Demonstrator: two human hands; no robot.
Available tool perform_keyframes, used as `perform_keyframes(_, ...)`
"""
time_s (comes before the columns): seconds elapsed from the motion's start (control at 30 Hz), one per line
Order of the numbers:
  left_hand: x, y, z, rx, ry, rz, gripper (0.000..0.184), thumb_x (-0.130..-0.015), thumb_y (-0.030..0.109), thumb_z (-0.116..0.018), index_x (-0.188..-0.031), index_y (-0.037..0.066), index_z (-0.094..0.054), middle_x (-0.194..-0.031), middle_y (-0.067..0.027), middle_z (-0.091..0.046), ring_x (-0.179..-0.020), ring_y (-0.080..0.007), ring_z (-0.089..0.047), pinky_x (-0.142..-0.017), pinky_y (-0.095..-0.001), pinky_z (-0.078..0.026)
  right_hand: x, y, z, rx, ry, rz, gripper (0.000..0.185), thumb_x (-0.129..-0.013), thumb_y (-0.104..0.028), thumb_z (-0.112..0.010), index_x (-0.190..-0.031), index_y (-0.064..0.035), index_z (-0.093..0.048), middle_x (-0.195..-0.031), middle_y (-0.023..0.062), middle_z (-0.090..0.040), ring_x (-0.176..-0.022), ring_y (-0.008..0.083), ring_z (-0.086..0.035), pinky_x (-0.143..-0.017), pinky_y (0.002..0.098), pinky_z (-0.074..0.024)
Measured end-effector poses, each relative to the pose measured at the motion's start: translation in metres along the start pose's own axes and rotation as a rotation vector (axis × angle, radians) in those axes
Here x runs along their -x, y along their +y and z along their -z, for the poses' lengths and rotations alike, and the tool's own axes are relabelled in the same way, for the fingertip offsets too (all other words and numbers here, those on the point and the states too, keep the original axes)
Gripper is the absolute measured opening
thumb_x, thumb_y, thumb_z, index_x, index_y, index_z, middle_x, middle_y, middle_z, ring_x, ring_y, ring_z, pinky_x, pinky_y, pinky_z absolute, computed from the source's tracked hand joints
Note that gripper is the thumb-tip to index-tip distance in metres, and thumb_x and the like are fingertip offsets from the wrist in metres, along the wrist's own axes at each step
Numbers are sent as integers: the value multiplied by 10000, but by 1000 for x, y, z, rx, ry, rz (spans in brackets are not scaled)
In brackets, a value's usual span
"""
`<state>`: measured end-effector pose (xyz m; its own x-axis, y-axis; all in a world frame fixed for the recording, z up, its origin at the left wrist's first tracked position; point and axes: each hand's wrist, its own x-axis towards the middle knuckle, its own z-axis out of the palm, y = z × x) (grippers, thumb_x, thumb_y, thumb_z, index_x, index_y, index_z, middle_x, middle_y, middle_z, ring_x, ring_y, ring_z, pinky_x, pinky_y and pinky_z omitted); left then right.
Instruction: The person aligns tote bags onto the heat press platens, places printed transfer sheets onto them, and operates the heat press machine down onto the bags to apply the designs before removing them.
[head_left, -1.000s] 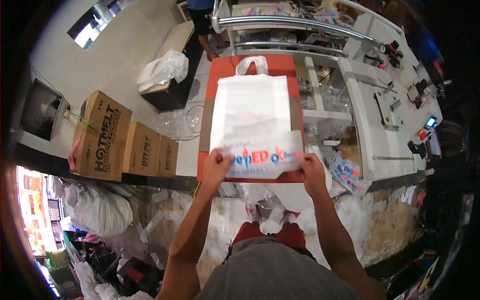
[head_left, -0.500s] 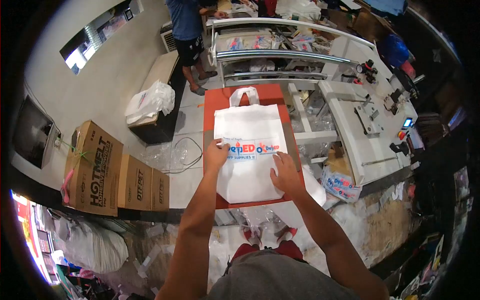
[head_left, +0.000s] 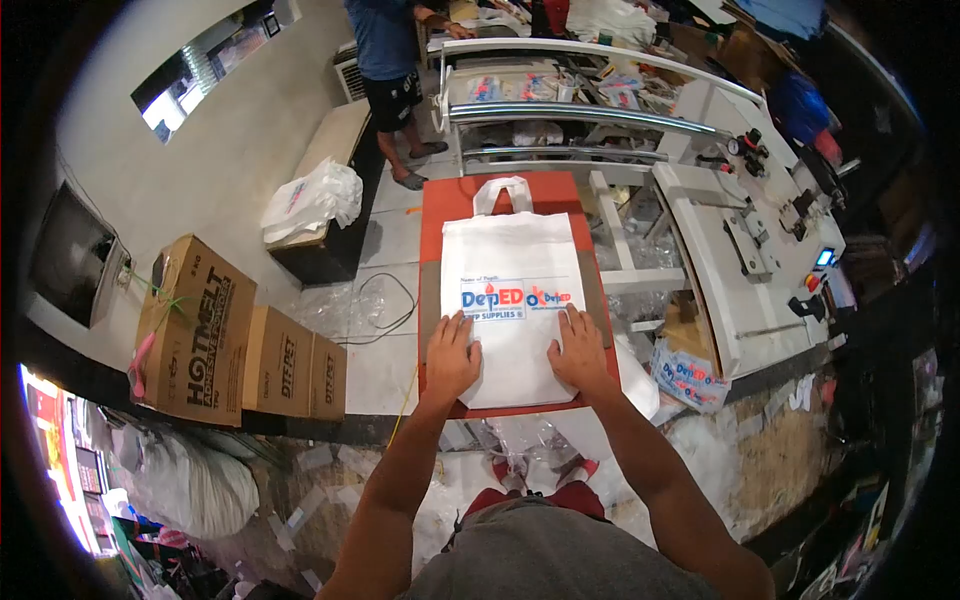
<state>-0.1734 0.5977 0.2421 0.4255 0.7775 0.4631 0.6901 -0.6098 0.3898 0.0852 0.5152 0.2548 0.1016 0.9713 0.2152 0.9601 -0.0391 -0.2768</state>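
A white tote bag [head_left: 520, 375] with a loop handle at its far end lies flat on the red board [head_left: 436, 205]. Across its middle is a blue and red "DepED" print [head_left: 497, 300], which looks like it is on a thin sheet; a line of small text runs above it. My left hand [head_left: 453, 355] rests flat on the bag's left side, just below the print, fingers stretched forward. On the opposite side, my right hand [head_left: 580, 348] lies flat below the print's right end. Both hands are open and hold nothing.
A white press machine [head_left: 740, 270] with rollers [head_left: 590, 112] stands right and behind. White bags [head_left: 315, 200] are piled on a bench at left, near cardboard boxes [head_left: 210, 335]. Printed sheets [head_left: 688, 375] lie at right. A person [head_left: 385, 60] stands at the back.
My left hand has left the print's left edge and come down flat on the bag's near left part. The right hand's fingers lie straighter near the right edge. The view has shifted slightly.
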Motion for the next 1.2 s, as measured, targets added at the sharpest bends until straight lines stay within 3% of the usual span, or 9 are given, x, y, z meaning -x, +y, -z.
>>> perform_keyframes(0.63,5,-1,2,7,7,5,499,-848,147,-624,-1314,-20,-557,-1390,-232,-516,-1291,-429,-470,-1089,-503,-382,-1,3,8,-17,-49,-45,623,-894,-289,-569,-1423,15,-447,-1509,202,-391,-1393,393,-347,-1136,502,-312)
perform_keyframes(0.7,5,2,14,243,-8,118,469,-864,106,-609,-1311,-25,-552,-1386,-244,-514,-1304,-426,-463,-1113,-485,-361,1,7,27,-271,75,22,589,-900,-241,-596,-1410,22,-457,-1455,222,-453,-1373,413,-382,-1143,487,-313)
perform_keyframes(0.77,16,-19,23,343,62,201,454,-878,74,-599,-1317,-24,-542,-1399,-248,-501,-1316,-413,-458,-1136,-468,-335,12,18,72,-300,106,-52,561,-900,-214,-603,-1393,20,-472,-1425,235,-480,-1353,420,-409,-1146,477,-316)
perform_keyframes(0.9,95,-73,56,552,214,469,463,-889,11,-563,-1347,-1,-492,-1356,-152,-531,-1229,-286,-531,-986,-378,-460,64,129,161,-115,456,-169,334,-885,-146,-621,-1183,2,-597,-1203,243,-609,-1152,425,-554,-988,486,-444)
perform_keyframes(1.0,201,-143,47,295,229,605,338,-984,76,-508,-1307,-22,-531,-1304,-199,-531,-1186,-337,-550,-958,-434,-477,88,228,225,177,662,-424,298,-878,-147,-638,-1137,-2,-609,-1150,238,-624,-1060,436,-587,-935,493,-459)
perform_keyframes(1.07,243,-135,60,-127,93,761,287,-991,120,-516,-1228,-30,-580,-1250,-228,-550,-1131,-381,-563,-906,-479,-492,96,281,258,436,674,-461,335,-883,-186,-651,-1156,1,-599,-1157,253,-615,-1058,447,-589,-942,489,-465)
perform_keyframes(1.1,289,-156,50,-173,-15,787,256,-986,127,-528,-1176,-26,-604,-1208,-234,-571,-1099,-392,-568,-881,-496,-493,97,301,269,551,664,-431,363,-886,-212,-658,-1167,8,-591,-1155,259,-609,-1064,452,-587,-942,489,-468)
perform_keyframes(1.13,323,-174,40,-222,-122,816,231,-980,134,-539,-1125,-23,-627,-1166,-240,-592,-1068,-402,-574,-856,-513,-494,98,324,270,528,565,-458,374,-893,-236,-652,-1169,7,-583,-1148,255,-607,-1082,440,-586,-929,496,-478)
perform_keyframes(1.2,352,-136,52,-248,-349,934,195,-950,131,-577,-1052,-19,-650,-1048,-223,-643,-1006,-384,-604,-850,-526,-485,89,357,270,383,382,-459,416,-918,-254,-621,-1231,11,-552,-1145,234,-616,-1050,427,-593,-912,507,-484)
